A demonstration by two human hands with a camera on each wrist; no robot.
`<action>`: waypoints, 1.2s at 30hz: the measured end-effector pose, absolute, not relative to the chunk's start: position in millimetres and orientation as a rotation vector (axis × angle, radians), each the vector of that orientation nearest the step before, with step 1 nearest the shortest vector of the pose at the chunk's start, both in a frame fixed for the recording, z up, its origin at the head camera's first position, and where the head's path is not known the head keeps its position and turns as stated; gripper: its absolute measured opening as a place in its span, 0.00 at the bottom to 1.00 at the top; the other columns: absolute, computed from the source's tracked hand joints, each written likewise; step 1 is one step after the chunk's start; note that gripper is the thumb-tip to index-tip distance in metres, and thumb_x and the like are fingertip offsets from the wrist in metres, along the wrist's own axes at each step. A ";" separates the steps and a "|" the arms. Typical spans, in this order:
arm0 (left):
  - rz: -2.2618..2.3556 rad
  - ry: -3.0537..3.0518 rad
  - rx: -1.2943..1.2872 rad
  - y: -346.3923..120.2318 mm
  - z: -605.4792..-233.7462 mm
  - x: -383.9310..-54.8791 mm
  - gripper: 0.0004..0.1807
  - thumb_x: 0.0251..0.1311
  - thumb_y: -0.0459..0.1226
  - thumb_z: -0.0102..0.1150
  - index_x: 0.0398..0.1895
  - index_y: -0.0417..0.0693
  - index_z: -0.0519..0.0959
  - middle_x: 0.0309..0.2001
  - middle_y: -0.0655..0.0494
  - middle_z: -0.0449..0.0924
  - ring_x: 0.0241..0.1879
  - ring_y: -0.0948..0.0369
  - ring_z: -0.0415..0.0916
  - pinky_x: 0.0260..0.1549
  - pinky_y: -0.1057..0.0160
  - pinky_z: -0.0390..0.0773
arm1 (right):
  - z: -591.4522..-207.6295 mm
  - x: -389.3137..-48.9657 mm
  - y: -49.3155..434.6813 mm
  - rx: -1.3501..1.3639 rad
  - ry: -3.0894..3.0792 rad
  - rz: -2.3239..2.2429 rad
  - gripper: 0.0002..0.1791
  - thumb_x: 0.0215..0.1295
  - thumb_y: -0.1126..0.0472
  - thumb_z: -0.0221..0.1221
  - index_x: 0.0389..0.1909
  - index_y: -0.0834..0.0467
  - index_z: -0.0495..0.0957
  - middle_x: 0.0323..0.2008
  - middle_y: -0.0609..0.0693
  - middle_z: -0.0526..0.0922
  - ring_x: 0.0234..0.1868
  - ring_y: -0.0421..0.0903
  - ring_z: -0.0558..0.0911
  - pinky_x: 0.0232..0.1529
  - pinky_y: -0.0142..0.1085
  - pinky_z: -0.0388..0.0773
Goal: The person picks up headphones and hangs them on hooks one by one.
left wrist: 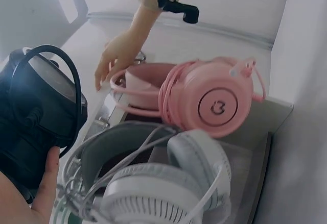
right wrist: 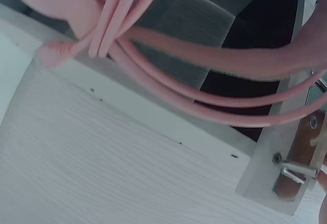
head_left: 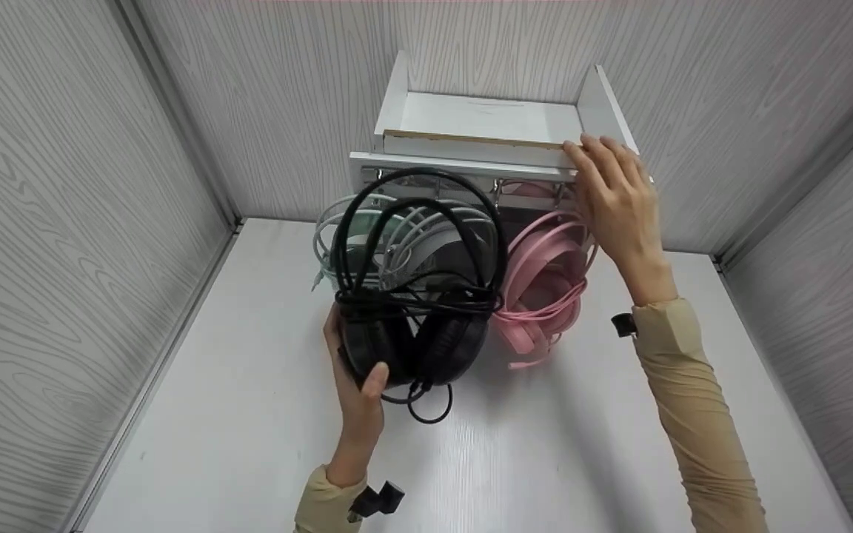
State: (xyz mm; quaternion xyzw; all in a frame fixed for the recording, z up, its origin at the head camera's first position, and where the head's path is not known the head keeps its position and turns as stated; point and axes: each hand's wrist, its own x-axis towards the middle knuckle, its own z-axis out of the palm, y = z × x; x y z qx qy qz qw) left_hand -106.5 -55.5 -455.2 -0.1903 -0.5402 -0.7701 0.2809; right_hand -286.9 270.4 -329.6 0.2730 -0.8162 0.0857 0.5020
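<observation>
A pair of black headphones (head_left: 456, 344) with its cable wound across it is held up in front of the hook rail (head_left: 463, 163). My left hand (head_left: 358, 407) grips one ear cup, with the thumb over its near side. In the head view the headband overlaps the rail; whether it touches a hook cannot be told. My right hand (head_left: 619, 203) rests on the rail's right end, fingers over the top edge and thumb hidden. Just below it hangs a pink headset (head_left: 526, 274). A white and grey headset (left wrist: 153, 196) hangs left of that, partly hidden behind the black headphones in the head view.
Above the rail is a white shelf (head_left: 493, 118) with raised sides, against the wood-patterned back wall (head_left: 286, 111). Metal hooks (head_left: 497, 189) line the rail. A mint-green headset (head_left: 367, 222) hangs at the left end. Below lies the white tabletop (head_left: 249, 385).
</observation>
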 end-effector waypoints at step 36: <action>-2.112 -1.690 -0.606 81.2 -453.9 -117.7 0.53 0.54 0.42 0.74 0.79 0.50 0.52 0.75 0.53 0.58 0.73 0.54 0.58 0.70 0.46 0.61 | -283.7 -263.1 312.7 0.692 -2.262 0.242 0.15 0.74 0.67 0.56 0.58 0.62 0.82 0.53 0.59 0.85 0.51 0.61 0.82 0.53 0.55 0.77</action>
